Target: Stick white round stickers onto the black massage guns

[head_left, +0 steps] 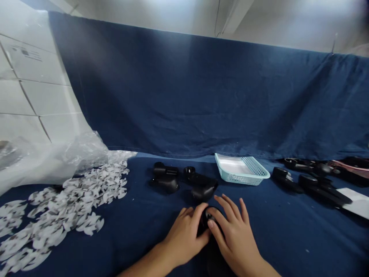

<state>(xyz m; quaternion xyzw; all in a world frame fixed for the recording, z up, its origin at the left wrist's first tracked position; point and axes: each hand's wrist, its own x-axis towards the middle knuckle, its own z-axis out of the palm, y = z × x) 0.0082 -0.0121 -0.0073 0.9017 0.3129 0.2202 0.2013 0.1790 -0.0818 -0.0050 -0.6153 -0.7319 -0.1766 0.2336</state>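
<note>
A black rounded part (212, 215) lies low in the middle of the view, between my two hands. My left hand (188, 232) is closed round its left side, with thumb and fingers pressed on it. On its right side, my right hand (232, 231) touches the top with thumb and index finger, while the other fingers stretch out. The lower end of the part is dark and hard to make out. Just beyond my hands lie one black part (203, 186) and, further left, more black parts (165, 179).
A light blue basket (245, 177) with a white sheet inside stands behind my hands. Many white cut pieces (69, 204) are heaped at the left beside clear plastic (83, 150). Black parts (314, 184) and a white board (356, 202) lie at the right. A blue cloth (201, 92) hangs behind.
</note>
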